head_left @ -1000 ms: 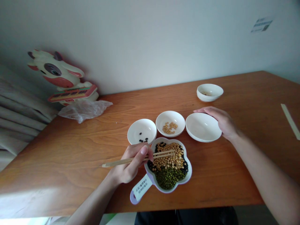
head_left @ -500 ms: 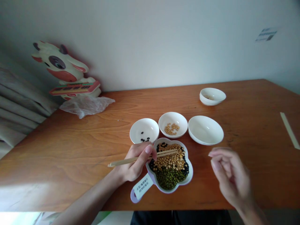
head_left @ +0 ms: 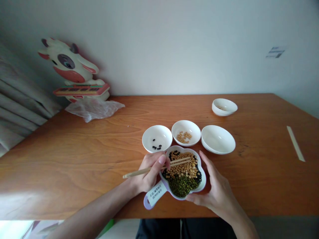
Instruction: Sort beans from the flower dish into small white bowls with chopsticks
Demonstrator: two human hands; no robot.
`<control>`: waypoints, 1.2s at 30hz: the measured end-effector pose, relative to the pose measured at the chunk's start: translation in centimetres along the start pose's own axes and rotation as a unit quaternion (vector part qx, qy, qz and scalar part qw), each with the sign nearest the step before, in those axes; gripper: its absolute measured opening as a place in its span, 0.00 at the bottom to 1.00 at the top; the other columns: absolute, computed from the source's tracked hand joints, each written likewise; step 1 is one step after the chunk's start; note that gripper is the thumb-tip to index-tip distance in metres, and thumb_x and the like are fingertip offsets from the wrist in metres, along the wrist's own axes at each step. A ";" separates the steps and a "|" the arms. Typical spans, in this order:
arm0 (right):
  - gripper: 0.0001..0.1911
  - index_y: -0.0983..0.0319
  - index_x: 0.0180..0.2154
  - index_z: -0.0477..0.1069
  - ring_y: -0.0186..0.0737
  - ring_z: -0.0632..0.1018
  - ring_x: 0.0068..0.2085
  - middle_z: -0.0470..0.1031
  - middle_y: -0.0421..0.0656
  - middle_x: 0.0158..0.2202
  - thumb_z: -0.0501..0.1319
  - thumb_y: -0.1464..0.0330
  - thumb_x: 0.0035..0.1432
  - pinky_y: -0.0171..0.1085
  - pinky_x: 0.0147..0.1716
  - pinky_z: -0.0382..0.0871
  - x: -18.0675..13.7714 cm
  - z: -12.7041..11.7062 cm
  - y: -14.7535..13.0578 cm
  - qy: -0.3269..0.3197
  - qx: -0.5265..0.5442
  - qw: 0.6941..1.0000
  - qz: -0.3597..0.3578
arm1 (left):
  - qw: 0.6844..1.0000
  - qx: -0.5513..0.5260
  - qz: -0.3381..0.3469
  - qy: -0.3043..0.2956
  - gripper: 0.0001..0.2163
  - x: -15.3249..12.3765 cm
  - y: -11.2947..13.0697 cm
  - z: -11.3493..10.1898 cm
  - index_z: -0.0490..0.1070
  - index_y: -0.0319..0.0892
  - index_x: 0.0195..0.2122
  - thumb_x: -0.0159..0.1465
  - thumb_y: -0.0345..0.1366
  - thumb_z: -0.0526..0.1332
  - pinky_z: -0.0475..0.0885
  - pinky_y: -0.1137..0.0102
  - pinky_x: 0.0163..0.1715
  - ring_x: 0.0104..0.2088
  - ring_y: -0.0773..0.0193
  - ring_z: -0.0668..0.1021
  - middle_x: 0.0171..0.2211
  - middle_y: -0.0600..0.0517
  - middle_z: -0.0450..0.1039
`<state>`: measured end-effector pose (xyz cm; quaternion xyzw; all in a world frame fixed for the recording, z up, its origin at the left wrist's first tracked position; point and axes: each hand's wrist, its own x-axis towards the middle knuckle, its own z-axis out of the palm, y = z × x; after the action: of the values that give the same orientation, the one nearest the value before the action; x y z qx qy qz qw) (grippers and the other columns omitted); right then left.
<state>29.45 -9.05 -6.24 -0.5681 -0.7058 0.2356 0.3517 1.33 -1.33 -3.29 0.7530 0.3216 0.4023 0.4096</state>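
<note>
My left hand [head_left: 149, 171] grips a pair of wooden chopsticks [head_left: 134, 172], their tips lying over the yellow beans in a flower-shaped bowl [head_left: 203, 181] with a lilac handle. That bowl holds yellow, green and black beans mixed. My right hand [head_left: 215, 192] cups the bowl's right rim, fingers curved against it. Behind the bowl stand three white dishes: the left dish [head_left: 149, 136] with a few black beans, the middle dish [head_left: 193, 127] with yellow beans, the right dish [head_left: 218, 139] with nothing in it.
A fourth small white bowl [head_left: 224, 107] sits further back right. A paper chopstick sleeve [head_left: 295, 143] lies at the far right of the wooden table [head_left: 74, 156]. A cartoon cow figure [head_left: 72, 71] and a crumpled plastic bag [head_left: 94, 108] are at the back left against the wall.
My right hand left the empty right dish, swung back toward me and now rests against the flower bowl's right rim. My left hand with the chopsticks has stayed put.
</note>
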 end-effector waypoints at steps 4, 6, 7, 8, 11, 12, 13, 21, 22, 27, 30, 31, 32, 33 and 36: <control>0.63 0.48 0.79 0.49 0.71 0.75 0.70 0.66 0.55 0.76 0.79 0.49 0.51 0.66 0.64 0.77 -0.1 -0.2 0.1 -0.010 0.001 1.000 -0.006 | 0.999 0.002 -0.033 -0.012 0.27 0.2 0.5 0.0 0.74 0.42 0.34 0.82 0.50 0.46 0.69 0.68 0.34 0.31 0.62 0.74 0.29 0.50 0.73; 0.60 0.47 0.77 0.51 0.70 0.75 0.71 0.67 0.53 0.76 0.79 0.50 0.52 0.66 0.66 0.76 -0.1 -0.4 0.0 -0.014 0.009 1.000 -0.008 | 0.999 0.003 -0.040 -0.010 0.26 0.2 0.7 0.1 0.74 0.42 0.35 0.82 0.50 0.46 0.69 0.68 0.35 0.31 0.62 0.75 0.29 0.50 0.74; 0.59 0.47 0.77 0.52 0.69 0.74 0.71 0.67 0.52 0.75 0.79 0.50 0.53 0.66 0.67 0.75 -0.1 -0.5 0.0 -0.013 0.015 1.000 -0.005 | 0.999 0.002 -0.042 -0.010 0.26 0.2 0.8 0.2 0.74 0.42 0.35 0.83 0.49 0.46 0.69 0.68 0.35 0.31 0.62 0.75 0.30 0.50 0.74; 0.58 0.47 0.77 0.52 0.69 0.74 0.71 0.67 0.52 0.75 0.79 0.51 0.53 0.66 0.67 0.74 -0.1 -0.5 -0.1 -0.011 0.022 1.000 0.001 | 0.999 0.002 -0.041 -0.011 0.25 0.2 0.8 0.2 0.74 0.42 0.35 0.83 0.49 0.46 0.69 0.68 0.35 0.31 0.62 0.74 0.30 0.51 0.74; 0.58 0.47 0.77 0.53 0.69 0.74 0.71 0.67 0.52 0.75 0.79 0.52 0.54 0.68 0.68 0.73 -0.1 -0.5 -0.1 -0.014 0.035 0.999 0.012 | 0.999 -0.001 -0.036 -0.020 0.24 0.3 0.9 0.2 0.74 0.42 0.36 0.83 0.48 0.47 0.68 0.67 0.37 0.32 0.63 0.74 0.30 0.52 0.73; 0.57 0.47 0.77 0.52 0.69 0.74 0.71 0.67 0.52 0.75 0.79 0.52 0.54 0.68 0.68 0.73 -0.2 -0.5 -0.1 -0.016 0.038 0.999 0.014 | 0.999 -0.003 -0.037 -0.024 0.24 0.3 0.9 0.1 0.74 0.42 0.36 0.83 0.48 0.47 0.68 0.67 0.37 0.32 0.63 0.73 0.30 0.52 0.72; 0.57 0.47 0.77 0.52 0.69 0.74 0.71 0.67 0.52 0.75 0.78 0.53 0.55 0.68 0.67 0.74 -0.2 -0.5 0.0 -0.019 0.043 0.999 0.015 | 0.999 -0.004 -0.038 -0.027 0.24 0.4 0.9 0.1 0.74 0.42 0.36 0.83 0.48 0.47 0.67 0.67 0.37 0.32 0.63 0.73 0.30 0.52 0.72; 0.48 0.48 0.75 0.56 0.64 0.75 0.71 0.67 0.51 0.75 0.75 0.55 0.61 0.62 0.67 0.76 -0.2 -0.6 -0.3 -0.018 0.045 0.999 0.010 | 0.998 -0.004 -0.031 -0.056 0.22 0.5 1.2 -0.7 0.73 0.41 0.35 0.82 0.47 0.50 0.67 0.68 0.39 0.33 0.63 0.73 0.31 0.52 0.72; 0.48 0.48 0.75 0.56 0.64 0.74 0.71 0.67 0.50 0.75 0.75 0.56 0.61 0.62 0.68 0.76 -0.2 -0.7 -0.4 -0.017 0.043 0.999 0.009 | 0.998 0.001 -0.030 -0.057 0.22 0.6 1.3 -0.7 0.73 0.41 0.35 0.82 0.47 0.50 0.67 0.68 0.39 0.33 0.63 0.73 0.32 0.52 0.72; 0.47 0.49 0.75 0.58 0.62 0.73 0.73 0.66 0.50 0.76 0.75 0.56 0.61 0.60 0.70 0.74 -0.2 -0.7 -0.3 -0.014 0.034 0.999 0.004 | 0.997 0.007 -0.018 -0.071 0.22 0.8 1.4 -0.6 0.74 0.41 0.36 0.82 0.45 0.49 0.67 0.69 0.40 0.34 0.64 0.74 0.33 0.52 0.74; 0.48 0.49 0.75 0.56 0.61 0.74 0.71 0.67 0.51 0.75 0.75 0.56 0.61 0.60 0.69 0.75 -0.3 -0.5 -0.2 -0.013 0.042 0.999 0.010 | 0.997 0.016 -0.013 -0.069 0.22 0.8 1.3 -0.5 0.74 0.41 0.36 0.83 0.44 0.48 0.68 0.69 0.41 0.35 0.64 0.75 0.33 0.52 0.75; 0.48 0.49 0.75 0.56 0.61 0.75 0.71 0.67 0.51 0.75 0.75 0.56 0.61 0.59 0.68 0.76 -0.3 -0.5 -0.2 -0.013 0.049 0.999 0.013 | 0.998 0.020 -0.010 -0.065 0.22 0.8 1.3 -0.4 0.74 0.41 0.36 0.83 0.43 0.48 0.68 0.69 0.42 0.35 0.64 0.75 0.33 0.52 0.75; 0.49 0.49 0.76 0.55 0.60 0.76 0.70 0.67 0.50 0.75 0.75 0.57 0.61 0.58 0.67 0.77 -0.3 -0.4 -0.2 -0.014 0.056 0.998 0.016 | 0.998 0.024 -0.007 -0.063 0.22 0.8 1.3 -0.4 0.74 0.41 0.36 0.83 0.43 0.48 0.68 0.69 0.42 0.34 0.64 0.75 0.33 0.52 0.75; 0.49 0.49 0.76 0.55 0.60 0.76 0.70 0.67 0.50 0.75 0.76 0.57 0.61 0.58 0.67 0.77 -0.4 -0.4 -0.2 -0.014 0.061 0.998 0.018 | 0.998 0.029 -0.006 -0.061 0.22 0.8 1.3 -0.4 0.74 0.41 0.36 0.83 0.43 0.48 0.68 0.69 0.42 0.34 0.64 0.75 0.33 0.52 0.75; 0.49 0.48 0.76 0.55 0.60 0.76 0.70 0.67 0.49 0.75 0.76 0.57 0.61 0.57 0.67 0.78 -0.4 -0.4 -0.3 -0.015 0.064 0.998 0.023 | 0.997 0.043 -0.007 -0.056 0.23 0.7 1.5 -0.4 0.75 0.41 0.36 0.83 0.43 0.47 0.69 0.69 0.42 0.33 0.64 0.75 0.32 0.52 0.75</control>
<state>29.60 -9.51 -5.90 -0.5571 -0.6812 0.2970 0.3706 1.56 -1.26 -1.58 0.7890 0.3207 0.3425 0.3966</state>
